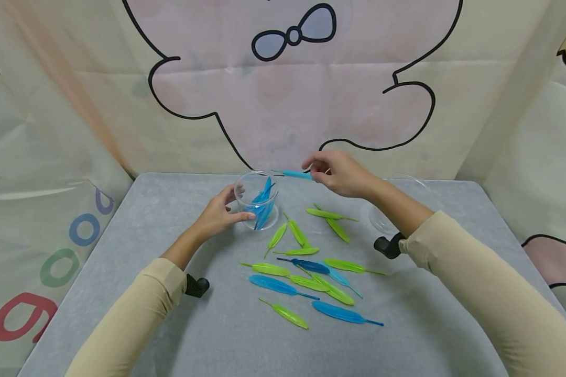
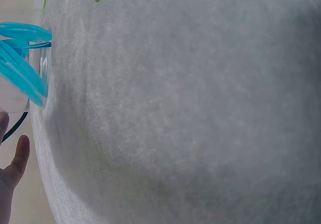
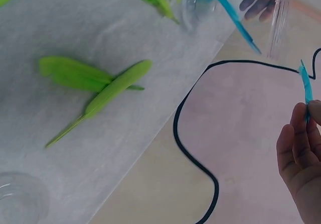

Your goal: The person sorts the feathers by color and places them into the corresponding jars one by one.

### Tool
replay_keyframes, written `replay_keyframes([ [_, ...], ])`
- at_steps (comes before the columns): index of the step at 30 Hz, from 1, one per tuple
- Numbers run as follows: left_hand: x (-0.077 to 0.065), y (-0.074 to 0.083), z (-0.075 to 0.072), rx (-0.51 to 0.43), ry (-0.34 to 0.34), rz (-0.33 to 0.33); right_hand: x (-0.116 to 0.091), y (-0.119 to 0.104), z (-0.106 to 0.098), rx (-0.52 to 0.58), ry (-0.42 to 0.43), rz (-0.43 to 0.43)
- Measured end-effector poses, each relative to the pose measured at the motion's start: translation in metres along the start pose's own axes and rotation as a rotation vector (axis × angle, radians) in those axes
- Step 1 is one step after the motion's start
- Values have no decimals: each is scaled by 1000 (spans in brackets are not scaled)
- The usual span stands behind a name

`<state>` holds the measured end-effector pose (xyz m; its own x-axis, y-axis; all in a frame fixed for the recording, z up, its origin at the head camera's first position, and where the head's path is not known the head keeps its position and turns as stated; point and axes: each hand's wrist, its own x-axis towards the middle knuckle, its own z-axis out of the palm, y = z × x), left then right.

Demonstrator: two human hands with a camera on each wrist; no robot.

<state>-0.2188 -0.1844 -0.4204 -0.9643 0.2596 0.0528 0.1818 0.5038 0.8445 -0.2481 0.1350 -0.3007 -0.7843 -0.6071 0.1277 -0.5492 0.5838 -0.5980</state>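
My left hand (image 1: 219,211) grips a clear plastic cup (image 1: 275,195) from its left side, thumb in front, near the table's back edge. Several blue feathers (image 1: 264,201) lean inside that cup. Just right of the cup's rim, my right hand (image 1: 341,174) pinches a light blue feather (image 1: 296,174) by one end, its other end pointing toward the cup. The right wrist view shows the pinched feather (image 3: 306,86) upright between thumb and fingertips. In the left wrist view, only part of the left hand (image 2: 12,169) appears below the cup's blue feathers (image 2: 22,73).
Loose green feathers (image 1: 290,315) and blue feathers (image 1: 341,312) lie scattered over the middle of the grey table (image 1: 207,340). A second clear cup (image 1: 379,219) stands at the right, partly behind the right forearm. A printed cloth (image 1: 283,104) hangs behind the table.
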Motion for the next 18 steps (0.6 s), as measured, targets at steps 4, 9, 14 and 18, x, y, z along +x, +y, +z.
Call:
replay_keyframes([
  [4, 0, -1, 0, 3, -1, 2, 7, -8, 5, -11, -40, 6],
  [9, 1, -1, 0, 2, -1, 1, 15, -15, 13, 8, -64, -17],
  [14, 1, -1, 0, -4, -1, -9, 20, -22, 22, 19, -74, -45],
  [18, 1, 0, 0, -10, -3, -12, 26, -27, 30, 6, -79, -61],
])
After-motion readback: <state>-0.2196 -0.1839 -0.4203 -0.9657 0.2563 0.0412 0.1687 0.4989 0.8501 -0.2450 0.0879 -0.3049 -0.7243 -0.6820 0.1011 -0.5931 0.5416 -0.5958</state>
